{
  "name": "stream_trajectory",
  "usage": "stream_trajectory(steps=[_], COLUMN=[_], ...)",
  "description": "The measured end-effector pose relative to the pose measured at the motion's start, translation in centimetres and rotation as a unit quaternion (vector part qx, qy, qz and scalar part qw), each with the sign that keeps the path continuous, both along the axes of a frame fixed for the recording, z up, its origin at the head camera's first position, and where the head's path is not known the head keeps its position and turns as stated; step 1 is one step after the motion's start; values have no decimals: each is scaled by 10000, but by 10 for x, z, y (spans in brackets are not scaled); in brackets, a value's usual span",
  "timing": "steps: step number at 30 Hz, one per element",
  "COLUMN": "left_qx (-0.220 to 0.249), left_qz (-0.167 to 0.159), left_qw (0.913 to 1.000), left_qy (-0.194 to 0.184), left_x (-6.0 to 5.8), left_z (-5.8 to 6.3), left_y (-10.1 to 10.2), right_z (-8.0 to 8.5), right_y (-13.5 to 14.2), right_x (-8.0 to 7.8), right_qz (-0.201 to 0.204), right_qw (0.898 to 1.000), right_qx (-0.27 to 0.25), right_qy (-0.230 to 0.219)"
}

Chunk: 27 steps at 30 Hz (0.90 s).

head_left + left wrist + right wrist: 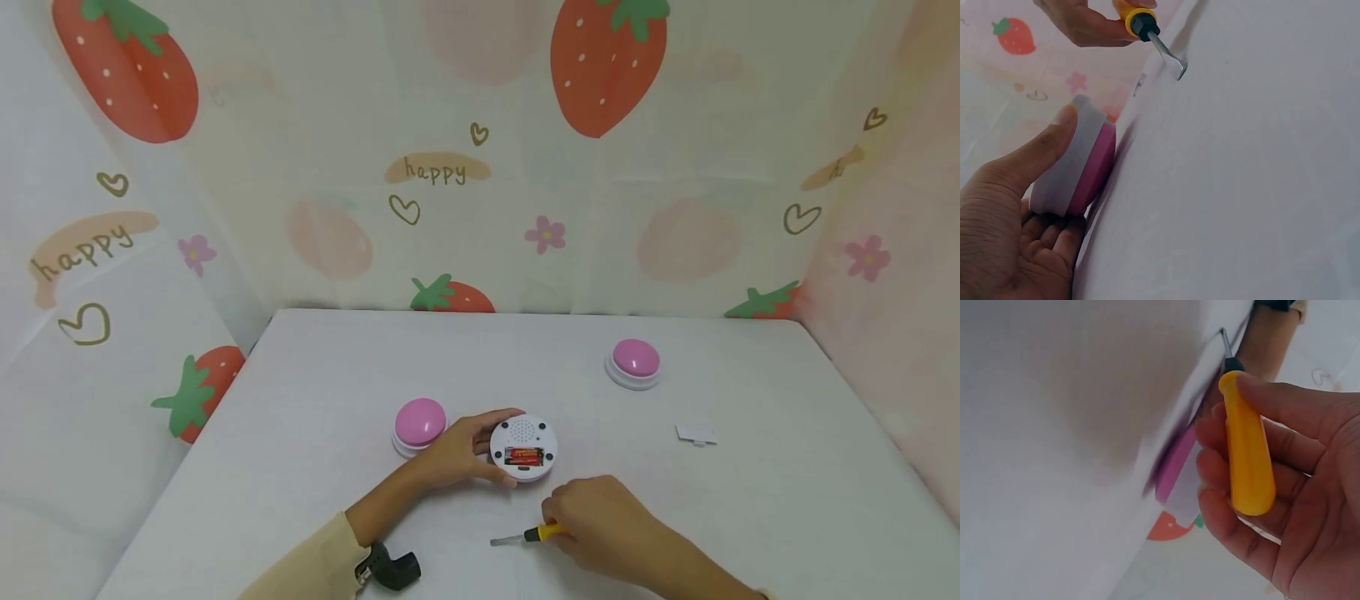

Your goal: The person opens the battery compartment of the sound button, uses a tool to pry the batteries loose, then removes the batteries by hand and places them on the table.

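Observation:
My left hand [461, 454] grips a round white push button [536, 481] by its edge, thumb on the near side and fingers on the far side. The button lies upside down; its underside shows speaker holes, dark feet and an uncovered battery compartment with red batteries [523, 457]. In the left wrist view its pink dome [1094, 169] faces the table. My right hand [603, 525] holds a screwdriver [1250, 450] by its yellow handle, fingers curled around it. The flat metal tip [1177, 67] points left, close over the table and apart from the button.
One upright pink push button [420, 422] stands just behind my left hand, another [636, 360] at the back right. A small white battery cover [697, 434] lies on the right of the white table [337, 358]. Strawberry-patterned cloth walls [330, 125] enclose the table's back and sides.

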<state>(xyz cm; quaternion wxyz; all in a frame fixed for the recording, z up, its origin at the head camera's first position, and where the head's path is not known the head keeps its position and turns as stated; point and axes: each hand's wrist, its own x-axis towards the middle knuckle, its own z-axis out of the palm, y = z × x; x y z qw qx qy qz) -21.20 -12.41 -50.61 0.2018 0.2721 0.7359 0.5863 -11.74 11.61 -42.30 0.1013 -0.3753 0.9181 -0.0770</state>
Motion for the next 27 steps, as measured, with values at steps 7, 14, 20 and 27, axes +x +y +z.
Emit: stream_trajectory(steps=[7,14,20,27], left_qx=[-7,-63,-14,51], left_qz=[22,56,8,-9], left_qw=[10000,10000,10000,10000], left_qy=[13,1,7,9], left_x=[1,0,0,1], left_z=[1,2,4,2], left_y=[-1,0,0,-1], right_z=[-6,-8,-10,-14], right_y=[-6,-9,-9,-10], right_x=[3,5,6,8], right_qz=[-30,-13,6,65], right_qw=[9997,9995,9994,9988], right_qx=[213,311,332,472], right_qy=[-74,-96,-93,-80])
